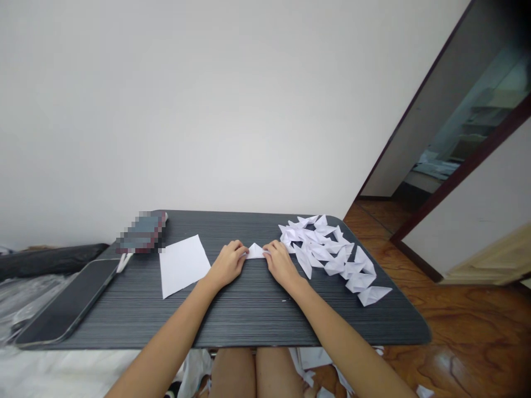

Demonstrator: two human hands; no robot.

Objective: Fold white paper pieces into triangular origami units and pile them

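Note:
Between my two hands, a small piece of folded white paper (pixel 255 252) with a pointed top lies on the dark table. My left hand (pixel 231 261) grips its left end with the fingers closed. On the other end, the fingers of my right hand (pixel 280 262) are pinched. Left of my left hand rests a flat white sheet of paper (pixel 182 268). A heap of folded paper pieces (pixel 315 243) spreads just beyond my right hand, toward the table's right side.
The dark striped table (pixel 257 315) stands against a white wall (pixel 232 105). A phone (pixel 70 301) lies at its left edge, and a blurred-out object (pixel 143 232) sits at the back left. Paper scraps (pixel 313 359) are on the floor below; a doorway opens at right.

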